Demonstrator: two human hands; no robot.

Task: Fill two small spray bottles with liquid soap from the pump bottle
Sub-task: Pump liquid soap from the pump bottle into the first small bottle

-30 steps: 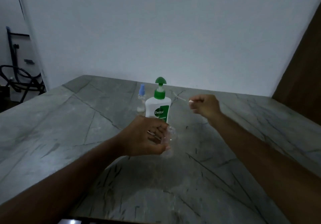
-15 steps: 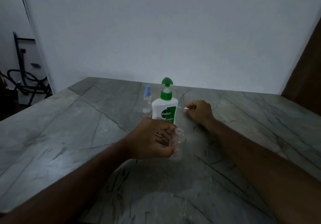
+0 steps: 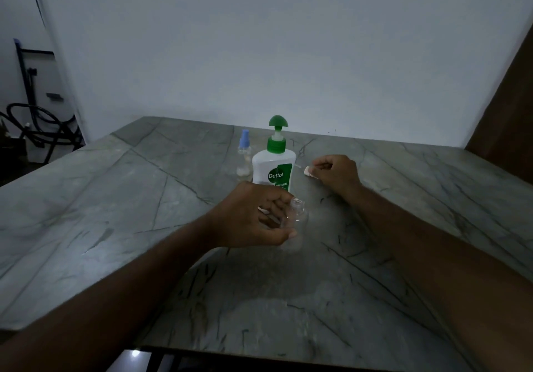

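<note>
A white pump bottle with a green pump head stands upright mid-table. Just in front of it, my left hand grips a small clear spray bottle with its neck uncapped, upright on the table. My right hand rests low on the table to the right of the pump bottle, fingers closed on the removed spray cap, whose thin tube points toward the pump bottle. A second small spray bottle with a blue cap stands left of the pump bottle, behind it.
The grey marble table meets a white wall at the back. A dark wooden panel is at the right. Dark metal furniture stands beyond the table's left edge. The table's near edge runs along the bottom.
My right hand with the spray cap has dropped from the air down to the table, right of the pump bottle. My left hand keeps its grip on the clear bottle.
</note>
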